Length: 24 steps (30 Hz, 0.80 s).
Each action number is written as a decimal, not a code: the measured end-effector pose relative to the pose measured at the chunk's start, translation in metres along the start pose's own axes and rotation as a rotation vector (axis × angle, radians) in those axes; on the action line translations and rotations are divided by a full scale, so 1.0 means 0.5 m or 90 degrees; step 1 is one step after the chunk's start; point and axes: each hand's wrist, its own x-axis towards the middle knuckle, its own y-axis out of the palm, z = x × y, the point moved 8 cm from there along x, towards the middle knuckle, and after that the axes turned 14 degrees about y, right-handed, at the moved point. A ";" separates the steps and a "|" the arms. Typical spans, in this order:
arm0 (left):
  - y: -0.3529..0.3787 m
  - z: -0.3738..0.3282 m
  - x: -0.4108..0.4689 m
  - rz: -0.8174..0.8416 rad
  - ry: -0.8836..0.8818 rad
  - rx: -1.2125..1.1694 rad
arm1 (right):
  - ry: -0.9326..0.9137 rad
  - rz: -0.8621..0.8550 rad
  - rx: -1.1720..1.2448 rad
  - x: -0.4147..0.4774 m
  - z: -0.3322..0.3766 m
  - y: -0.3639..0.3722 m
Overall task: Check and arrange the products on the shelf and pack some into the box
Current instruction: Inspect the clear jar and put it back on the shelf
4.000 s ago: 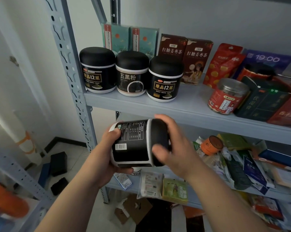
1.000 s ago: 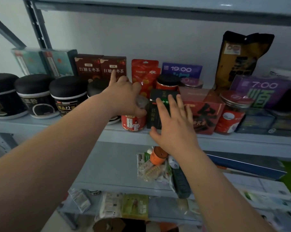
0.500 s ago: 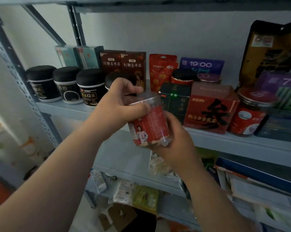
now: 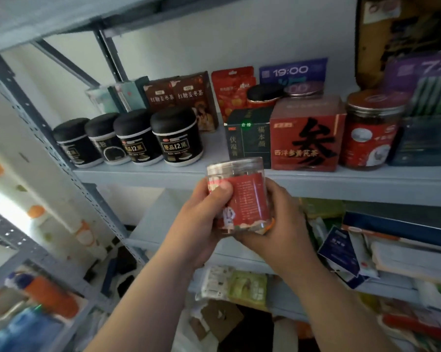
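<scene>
A clear plastic jar with a red label (image 4: 245,196) is held upright in front of the grey metal shelf (image 4: 316,184), below its front edge. My left hand (image 4: 201,219) grips the jar's left side, thumb across the label. My right hand (image 4: 283,222) cups its bottom and right side. On the shelf stand several black jars (image 4: 176,137) in a row at the left, a dark green box (image 4: 248,137), a red box (image 4: 307,134) and another red-labelled jar (image 4: 371,130).
Brown tea boxes (image 4: 176,94), a red pouch (image 4: 232,87) and a blue 19:00 box (image 4: 293,71) line the shelf's back. The lower shelves hold loose packets and booklets (image 4: 341,252). A perforated upright post (image 4: 49,138) runs at the left. Clutter lies on the floor.
A black jar I held went onto the shelf. Both hands reached to the red-labelled jar, lifted it off the shelf and brought it down and toward me, upright now.
</scene>
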 end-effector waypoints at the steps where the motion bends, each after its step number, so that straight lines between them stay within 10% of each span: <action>1: 0.002 -0.001 0.000 -0.012 0.013 0.008 | 0.013 0.041 0.016 -0.001 0.001 0.004; 7: 0.019 0.011 -0.003 -0.011 -0.008 0.004 | 0.071 0.152 0.216 -0.020 0.002 -0.006; 24: 0.085 0.066 -0.036 0.168 0.018 0.120 | 0.290 -0.052 0.485 -0.007 -0.094 -0.088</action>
